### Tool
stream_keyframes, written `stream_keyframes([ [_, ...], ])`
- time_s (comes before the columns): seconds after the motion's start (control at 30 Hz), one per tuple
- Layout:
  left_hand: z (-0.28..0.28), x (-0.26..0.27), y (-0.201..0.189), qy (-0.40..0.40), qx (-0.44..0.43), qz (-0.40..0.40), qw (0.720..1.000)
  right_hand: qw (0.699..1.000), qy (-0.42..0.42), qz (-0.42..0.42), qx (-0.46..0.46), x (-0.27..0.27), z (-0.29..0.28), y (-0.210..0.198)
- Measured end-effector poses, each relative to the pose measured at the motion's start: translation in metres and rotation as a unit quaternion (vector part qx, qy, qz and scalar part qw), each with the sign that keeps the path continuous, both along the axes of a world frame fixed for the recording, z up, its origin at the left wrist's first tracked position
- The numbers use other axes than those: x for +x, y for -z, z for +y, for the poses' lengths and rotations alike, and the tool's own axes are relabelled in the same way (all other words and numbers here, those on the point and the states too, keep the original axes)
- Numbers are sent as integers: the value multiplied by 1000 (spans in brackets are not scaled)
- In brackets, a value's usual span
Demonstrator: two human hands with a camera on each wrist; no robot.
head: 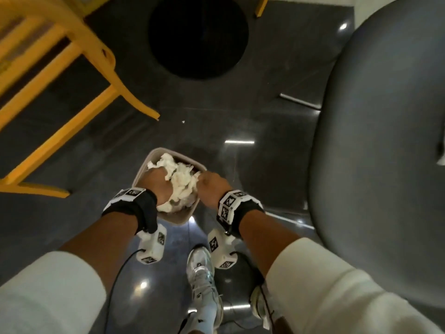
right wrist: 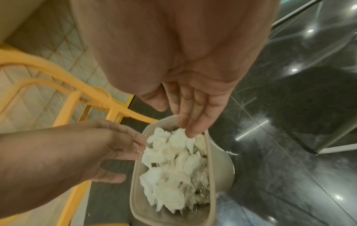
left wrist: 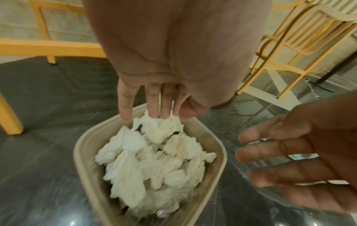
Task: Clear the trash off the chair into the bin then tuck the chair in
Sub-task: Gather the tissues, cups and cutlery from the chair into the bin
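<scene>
While a dark glossy floor (head: pixel 252 121) is spreading under everything, a grey rounded table (head: pixel 385 141) is filling the right of the head view and a yellow chair (head: pixel 55 68) is standing at upper left, its legs near a round black patch (head: pixel 198 37) on the floor. Between them, well apart from the chair, a beige bin (left wrist: pixel 85 146) is sitting on the floor just ahead of a silver shoe (head: pixel 201 273), and crumpled white tissue (left wrist: pixel 154 160) is heaping up to its rim. Both hands are hovering over the bin's mouth: the left hand (head: pixel 156 186) is reaching down with straight, slightly spread fingers (left wrist: pixel 125 104) whose tips are touching the top of the tissue, gripping nothing, and the right hand (head: pixel 212 186) is likewise hanging loose with straight fingers (right wrist: pixel 195 120) brushing the heap. White sleeves (head: pixel 337 285) are covering the forearms, and wrist bands (head: pixel 231 203) are carrying black-and-white square markers; no readable writing is showing. One tiny white scrap (head: pixel 183 121) is lying on the floor beyond the bin.
</scene>
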State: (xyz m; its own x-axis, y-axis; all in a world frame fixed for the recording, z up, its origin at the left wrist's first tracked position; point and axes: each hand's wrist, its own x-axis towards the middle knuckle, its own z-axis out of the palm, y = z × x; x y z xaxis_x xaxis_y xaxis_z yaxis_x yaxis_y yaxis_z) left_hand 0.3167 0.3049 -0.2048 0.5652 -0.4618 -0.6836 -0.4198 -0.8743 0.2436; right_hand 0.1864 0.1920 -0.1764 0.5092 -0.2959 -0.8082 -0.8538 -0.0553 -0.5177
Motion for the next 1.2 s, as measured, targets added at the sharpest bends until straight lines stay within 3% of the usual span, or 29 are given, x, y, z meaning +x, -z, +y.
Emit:
stream_keyframes([
  [0.17, -86, -7, -65, 82, -61, -24, 994, 992, 107, -52, -29, -36, -54, -39],
  [0.23, -133, -24, -92, 103, -103, -26, 989, 980, 182, -72, -31, -61, -86, -34],
  [0.3, -180, -51, -117, 131, -156, -41, 978, 963, 248, -98, -50, -89, -121, -53],
  [0.4, -249, -110, -149, 186, -245, -49, 950, 931, 322, -141, -100, -137, -170, -118],
  [0.53, -330, -202, -168, 339, -297, -33, 892, 893, 370, -104, -234, -229, -223, -150],
  [0.6, -370, -245, -168, 413, -294, -50, 860, 869, 374, -56, -318, -283, -249, -148],
  [0.73, -428, -313, -160, 493, -264, -85, 825, 862, 289, 133, -394, -370, -296, -135],
  [0.83, -449, -340, -142, 547, -236, -112, 795, 848, 247, 167, -439, -399, -321, -127],
  [0.97, -463, -347, -124, 606, -172, -141, 764, 891, 194, 173, -372, -407, -351, -119],
  [1.07, -469, -345, -121, 606, -166, -147, 764, 919, 187, 182, -296, -410, -361, -111],
  [1.2, -468, -343, -119, 599, -173, -157, 766, 919, 198, 190, -282, -415, -359, -104],
])
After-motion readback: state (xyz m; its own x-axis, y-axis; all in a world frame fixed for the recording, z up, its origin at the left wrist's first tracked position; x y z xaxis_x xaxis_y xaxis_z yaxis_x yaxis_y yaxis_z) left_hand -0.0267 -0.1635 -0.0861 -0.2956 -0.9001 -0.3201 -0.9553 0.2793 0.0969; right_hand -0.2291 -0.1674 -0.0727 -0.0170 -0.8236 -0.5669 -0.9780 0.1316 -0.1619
